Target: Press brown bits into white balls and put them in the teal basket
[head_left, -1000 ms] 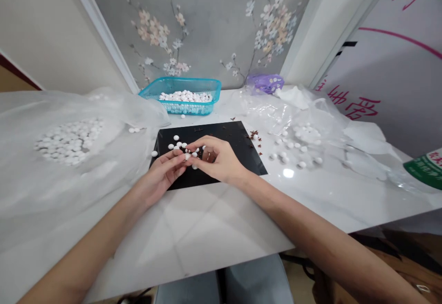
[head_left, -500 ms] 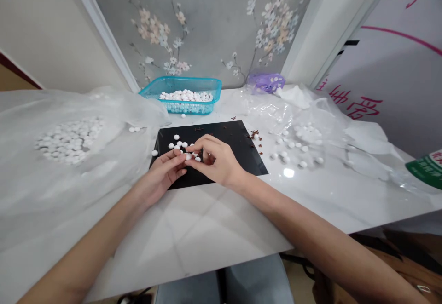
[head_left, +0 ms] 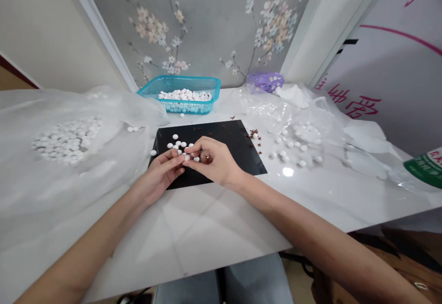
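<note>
1. The left hand (head_left: 157, 175) is pinching a white bead (head_left: 187, 157) from its left side, the fingers closing on it near the tips.
2. The right hand (head_left: 221, 163) is meeting it from the other side, thumb and forefinger gripping the same bead; the remaining fingers are curling inward.
3. The bead is sitting between both hands, just above the black mat (head_left: 231, 140), with loose beads (head_left: 175, 137) lying close by.
4. Brown bits (head_left: 254, 133) are lying around the mat's right edge, and more beads are filling the blue basket (head_left: 193, 108) behind it on the counter (head_left: 221, 212).
5. The bead is looking light, hard and smooth, so it is probably tending to slip or roll; opposite sides of its rounded edge are offering the surest hold, with gentle pressure.
</note>
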Available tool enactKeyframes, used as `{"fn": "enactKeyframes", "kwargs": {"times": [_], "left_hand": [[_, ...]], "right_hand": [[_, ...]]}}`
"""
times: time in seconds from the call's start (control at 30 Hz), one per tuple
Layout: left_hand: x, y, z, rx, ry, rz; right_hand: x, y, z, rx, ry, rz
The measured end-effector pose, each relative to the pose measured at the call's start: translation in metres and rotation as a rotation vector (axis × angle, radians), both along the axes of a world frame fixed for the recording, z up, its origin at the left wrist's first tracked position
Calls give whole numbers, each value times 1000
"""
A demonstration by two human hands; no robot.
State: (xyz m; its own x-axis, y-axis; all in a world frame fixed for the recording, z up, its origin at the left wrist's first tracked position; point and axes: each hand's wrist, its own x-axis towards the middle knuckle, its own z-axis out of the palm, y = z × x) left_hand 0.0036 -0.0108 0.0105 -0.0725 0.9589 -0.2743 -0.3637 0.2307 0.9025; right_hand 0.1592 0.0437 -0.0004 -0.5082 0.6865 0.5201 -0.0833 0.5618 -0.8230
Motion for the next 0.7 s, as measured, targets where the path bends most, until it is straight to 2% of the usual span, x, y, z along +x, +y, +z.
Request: {"fn": "enactKeyframes", "kwargs": {"times": [0.17, 0.37, 0.7], "left_hand": [[0, 0, -1, 18, -1, 10], [0, -1, 0, 28, -4, 16], [0, -1, 0, 24, -38, 8]], "right_hand": [[-1, -2, -2, -80, -6, -1], [-6, -4, -7, -96, 9, -35], [-5, -4, -6, -71, -14, 3]]}}
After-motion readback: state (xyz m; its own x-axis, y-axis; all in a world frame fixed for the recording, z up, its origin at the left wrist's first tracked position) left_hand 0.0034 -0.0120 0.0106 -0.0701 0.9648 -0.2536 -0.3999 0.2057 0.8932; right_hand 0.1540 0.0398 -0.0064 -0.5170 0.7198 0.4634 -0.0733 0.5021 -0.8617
